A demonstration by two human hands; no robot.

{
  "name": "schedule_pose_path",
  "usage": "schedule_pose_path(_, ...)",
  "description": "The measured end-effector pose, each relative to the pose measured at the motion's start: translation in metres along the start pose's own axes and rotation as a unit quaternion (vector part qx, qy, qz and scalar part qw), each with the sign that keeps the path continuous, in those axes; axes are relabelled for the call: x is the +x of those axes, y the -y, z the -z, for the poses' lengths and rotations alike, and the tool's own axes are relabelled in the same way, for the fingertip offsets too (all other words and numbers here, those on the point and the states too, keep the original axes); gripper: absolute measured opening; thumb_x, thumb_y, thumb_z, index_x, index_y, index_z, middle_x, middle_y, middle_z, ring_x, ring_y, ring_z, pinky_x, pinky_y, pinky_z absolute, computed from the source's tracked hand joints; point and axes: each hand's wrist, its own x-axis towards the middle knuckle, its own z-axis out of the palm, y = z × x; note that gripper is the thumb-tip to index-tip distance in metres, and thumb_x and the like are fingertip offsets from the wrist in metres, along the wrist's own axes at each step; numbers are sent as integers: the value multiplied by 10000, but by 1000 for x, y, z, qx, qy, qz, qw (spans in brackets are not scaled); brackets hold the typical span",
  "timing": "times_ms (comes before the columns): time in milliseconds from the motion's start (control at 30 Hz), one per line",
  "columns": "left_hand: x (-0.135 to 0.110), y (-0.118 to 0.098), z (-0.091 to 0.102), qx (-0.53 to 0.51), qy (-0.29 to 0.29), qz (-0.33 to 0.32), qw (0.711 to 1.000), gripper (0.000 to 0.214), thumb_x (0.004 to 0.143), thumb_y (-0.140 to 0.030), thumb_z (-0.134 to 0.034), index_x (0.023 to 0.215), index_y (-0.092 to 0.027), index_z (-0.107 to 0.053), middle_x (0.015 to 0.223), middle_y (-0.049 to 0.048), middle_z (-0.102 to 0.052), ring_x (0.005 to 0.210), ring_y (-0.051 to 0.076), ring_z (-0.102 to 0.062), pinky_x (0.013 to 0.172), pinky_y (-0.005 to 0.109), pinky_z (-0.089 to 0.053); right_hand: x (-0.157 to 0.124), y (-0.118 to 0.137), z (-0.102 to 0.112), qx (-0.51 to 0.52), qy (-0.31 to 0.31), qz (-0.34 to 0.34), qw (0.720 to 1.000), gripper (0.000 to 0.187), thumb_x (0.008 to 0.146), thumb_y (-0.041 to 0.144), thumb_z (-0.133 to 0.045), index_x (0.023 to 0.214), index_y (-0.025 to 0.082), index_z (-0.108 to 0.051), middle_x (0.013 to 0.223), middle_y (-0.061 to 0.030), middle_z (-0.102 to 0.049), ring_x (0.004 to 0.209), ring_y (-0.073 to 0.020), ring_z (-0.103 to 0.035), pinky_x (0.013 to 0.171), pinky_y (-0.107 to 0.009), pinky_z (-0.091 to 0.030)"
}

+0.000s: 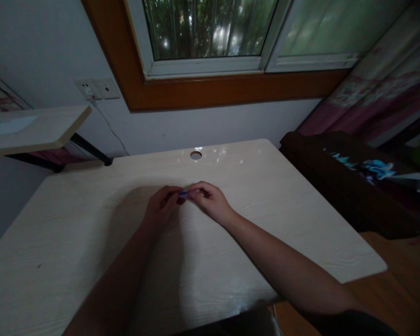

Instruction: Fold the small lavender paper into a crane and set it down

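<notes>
Between my two hands, over the middle of the pale wooden desk [238,252], is a small purple item [184,194]; it is too small and dark for me to tell its kind. My left hand [161,203] pinches its left side with thumb and fingers. From the right, my right hand [210,198] grips the other side between thumb and forefinger. The fingertips cover most of the item, and the hands are nearly touching.
A round cable hole [196,155] is near the desk's back edge. A raised shelf [38,128] on black legs stands at the left. Behind are a wall socket [97,88] with a cord and a window. At the right is dark furniture [336,172] with blue cloth-like items [378,168].
</notes>
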Motion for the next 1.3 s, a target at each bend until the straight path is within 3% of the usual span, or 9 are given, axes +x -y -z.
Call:
schedule_pose_path(233, -1, -1, -1, 6, -28, -17, 999, 216, 914, -316, -569, 1048, -183, -675, 897, 49, -700, 767, 152, -692, 732, 276, -559, 1, -1, -1, 50, -13, -17, 998, 239, 795, 419, -712, 910, 216, -665, 833, -29, -704, 789, -158, -680, 787, -326, -559)
schedule_pose_path(567, -2, 0, -1, 41, -28, -57, 997, 204, 912, -291, -586, 1068, -189, -669, 936, 57, -698, 773, 141, -703, 723, 257, -586, -1, 0, -1, 25, -34, -7, 999, 260, 775, 410, -748, 921, 206, -682, 760, -7, -671, 678, -128, -630, 683, -268, -541)
schedule_pose_path(1033, -3, 5, -1, 55, -19, -83, 995, 211, 932, -275, -571, 1119, -216, -650, 1018, 63, -669, 824, 143, -710, 759, 272, -605, 0, 1, -2, 77, -35, 6, 996, 219, 794, 373, -744, 913, 207, -668, 786, -15, -704, 736, -141, -681, 737, -287, -562)
schedule_pose_path(1300, -2, 3, 0, 124, -6, -119, 985, 185, 939, -247, -555, 1100, -217, -642, 999, 49, -671, 804, 123, -711, 734, 238, -598, -2, 3, -1, -3, -15, 25, 1000, 257, 812, 397, -727, 971, 201, -680, 787, -18, -666, 662, -118, -608, 621, -241, -499)
